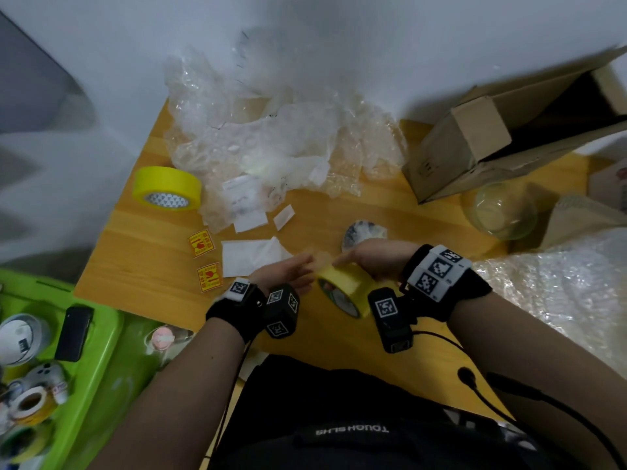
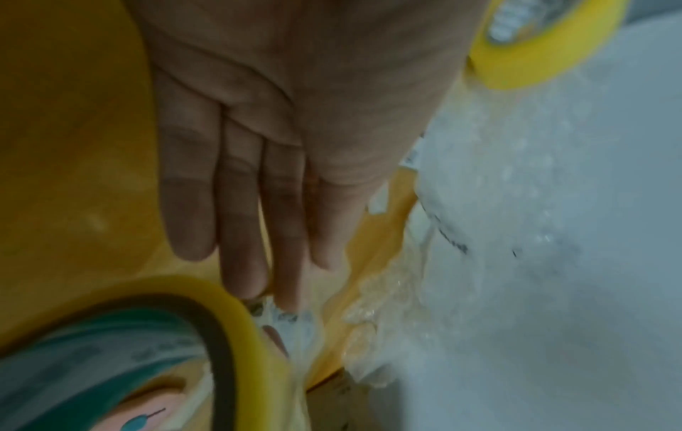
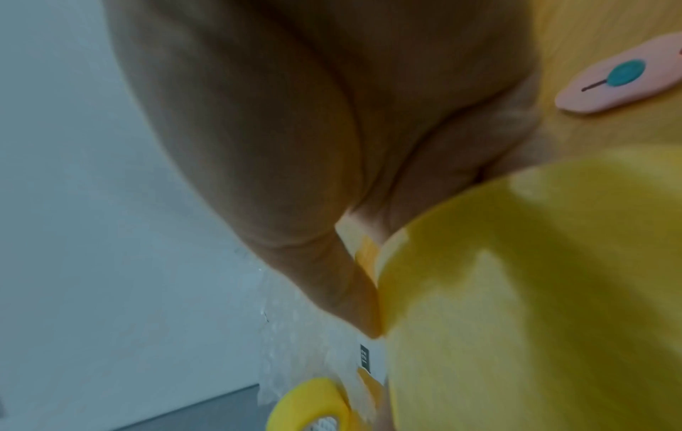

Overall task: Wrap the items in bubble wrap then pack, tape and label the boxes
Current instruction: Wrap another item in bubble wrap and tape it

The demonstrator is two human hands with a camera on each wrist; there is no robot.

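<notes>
My right hand (image 1: 371,261) grips a yellow tape roll (image 1: 346,290) and holds it tilted just above the wooden table (image 1: 142,266). In the right wrist view the palm (image 3: 295,145) and thumb press against the roll's side (image 3: 535,291). My left hand (image 1: 291,271) reaches toward the roll from the left with straight fingers (image 2: 239,189); their tips lie close to the roll's rim (image 2: 236,315). A pale blurred strip shows between the two hands. Just beyond my right hand lies a small bubble-wrapped item (image 1: 363,232).
A second yellow tape roll (image 1: 166,188) lies at the far left beside a heap of bubble wrap (image 1: 271,130). Two red fragile stickers (image 1: 201,244) and white paper (image 1: 251,256) lie nearby. An open cardboard box (image 1: 475,147), a glass bowl (image 1: 502,208), a green bin (image 1: 101,351) and a pink cutter (image 3: 620,81) surround them.
</notes>
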